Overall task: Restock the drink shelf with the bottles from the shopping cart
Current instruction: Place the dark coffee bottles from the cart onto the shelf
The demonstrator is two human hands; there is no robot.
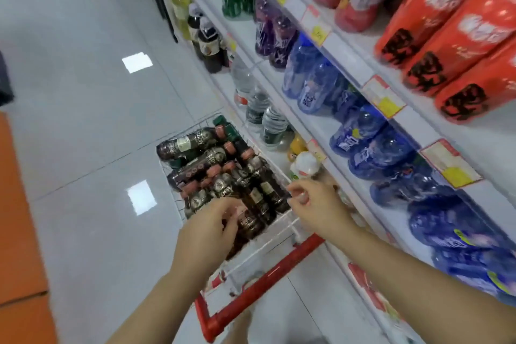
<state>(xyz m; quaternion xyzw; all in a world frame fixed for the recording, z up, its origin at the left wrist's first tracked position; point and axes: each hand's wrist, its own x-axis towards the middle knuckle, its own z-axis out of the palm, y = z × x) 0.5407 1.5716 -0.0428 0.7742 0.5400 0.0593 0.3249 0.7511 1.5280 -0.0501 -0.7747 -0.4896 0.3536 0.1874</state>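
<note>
Dark brown plastic bottles with pink caps [212, 173] lie heaped on their sides in the white wire shopping cart [268, 246], beside the drink shelf [346, 53]. We judge them full, stiff and slick, best taken round the body. Our left grip [206, 234] curls over one, but we cannot tell if it has closed. Our right grip [315, 204] hovers loosely spread and empty.

Bottle labels [184, 144] and price tags [384, 96] (all blurred) are unreadable.
</note>
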